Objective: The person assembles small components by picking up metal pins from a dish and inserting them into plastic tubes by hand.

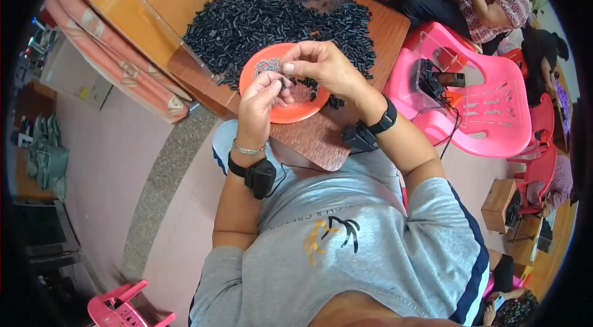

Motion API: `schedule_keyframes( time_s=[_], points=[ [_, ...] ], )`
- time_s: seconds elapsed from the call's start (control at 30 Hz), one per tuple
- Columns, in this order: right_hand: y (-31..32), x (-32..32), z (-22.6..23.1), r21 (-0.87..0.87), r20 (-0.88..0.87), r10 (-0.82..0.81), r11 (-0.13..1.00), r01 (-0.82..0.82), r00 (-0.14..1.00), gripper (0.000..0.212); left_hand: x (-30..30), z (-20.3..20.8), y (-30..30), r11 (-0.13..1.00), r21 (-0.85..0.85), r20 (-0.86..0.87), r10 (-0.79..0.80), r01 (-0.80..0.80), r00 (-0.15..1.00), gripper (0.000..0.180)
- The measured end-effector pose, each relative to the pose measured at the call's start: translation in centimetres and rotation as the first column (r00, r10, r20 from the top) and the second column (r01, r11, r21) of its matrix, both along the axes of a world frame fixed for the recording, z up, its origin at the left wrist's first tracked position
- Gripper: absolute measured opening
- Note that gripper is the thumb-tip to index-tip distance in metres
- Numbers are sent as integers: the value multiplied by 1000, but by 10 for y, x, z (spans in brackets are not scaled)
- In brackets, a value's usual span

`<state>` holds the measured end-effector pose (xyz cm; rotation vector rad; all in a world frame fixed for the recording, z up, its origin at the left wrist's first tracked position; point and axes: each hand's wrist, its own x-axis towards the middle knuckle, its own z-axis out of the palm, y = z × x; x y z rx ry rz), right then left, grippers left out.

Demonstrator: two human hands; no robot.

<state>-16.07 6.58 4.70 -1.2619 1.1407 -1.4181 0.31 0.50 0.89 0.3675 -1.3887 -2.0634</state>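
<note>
My left hand [262, 95] is closed over an orange plastic dish, pinching a small black piece [282, 83] between its fingertips. My right hand [327, 68] reaches over the same dish from the right, thumb and forefinger pressed together; whatever they grip is too small to make out. Small silvery metal parts [267, 66] lie inside the dish [290, 115], partly covered by my fingers. Just behind it spreads a big heap of short black cylindrical pieces [253, 21] in a clear plastic bin [162, 29].
All this rests on a brown wooden table [324, 144]. To the right, a pink plastic chair [494, 123] carries a clear box with black devices and cables. A person [488, 2] sits beyond it. An orange patterned curtain [111, 49] hangs at left; another pink chair [123, 308] stands lower left.
</note>
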Motion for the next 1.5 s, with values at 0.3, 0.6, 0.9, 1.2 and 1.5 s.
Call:
schedule_keyframes(
  time_s=[0.3,0.6,0.9,1.2,1.5],
  points=[
    [-1,3,-7,48,-67,-2,999,6,998,13,-2,-3,-2,998,-49,33,27,-25,999,17],
    [6,12,-18,1,63,-73,997,73,995,9,-6,-2,4,1000,0,27,31,-31,999,16],
    [11,13,-26,-68,90,2,998,4,996,13,-6,-8,2,1000,4,-25,19,-19,1000,18],
    [21,13,-11,-471,-615,-399,878,88,680,26,-7,-7,3,994,112,-76,6,3,997,18],
    [-3,-55,-3,-75,-830,-201,964,254,520,16,9,-1,-10,994,73,-170,93,-81,981,18]
  ],
)
